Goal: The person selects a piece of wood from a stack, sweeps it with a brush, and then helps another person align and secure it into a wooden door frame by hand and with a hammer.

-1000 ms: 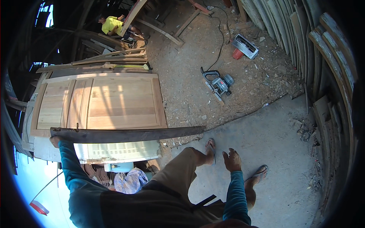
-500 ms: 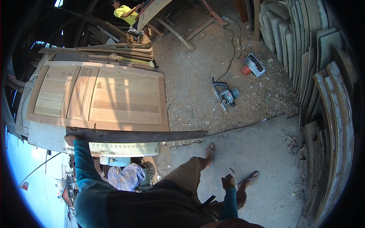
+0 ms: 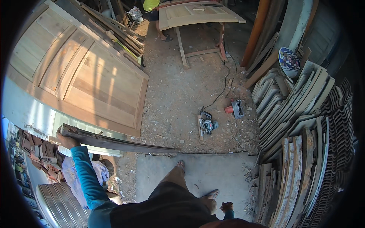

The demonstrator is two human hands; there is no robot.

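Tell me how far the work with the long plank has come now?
Done: the long dark plank is off the ground. In hand: the left hand grips its end; the right hand hangs empty. Left: it is not set down; the wooden door lies beside.

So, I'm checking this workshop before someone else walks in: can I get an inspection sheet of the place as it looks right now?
Surface: dirt floor strewn with wood chips, then a concrete slab underfoot.
Job's things: long dark plank, held at its left end, lying roughly level.
Clutter: circular saw and a red power tool on the floor; a panelled wooden door leaning on the left.
Hands: left hand grips the plank's end; right hand hangs low, holding nothing visible.
Cables: black cord trails across the floor from the tools.
Surroundings: stacked boards on the right; another person by a trestle table.
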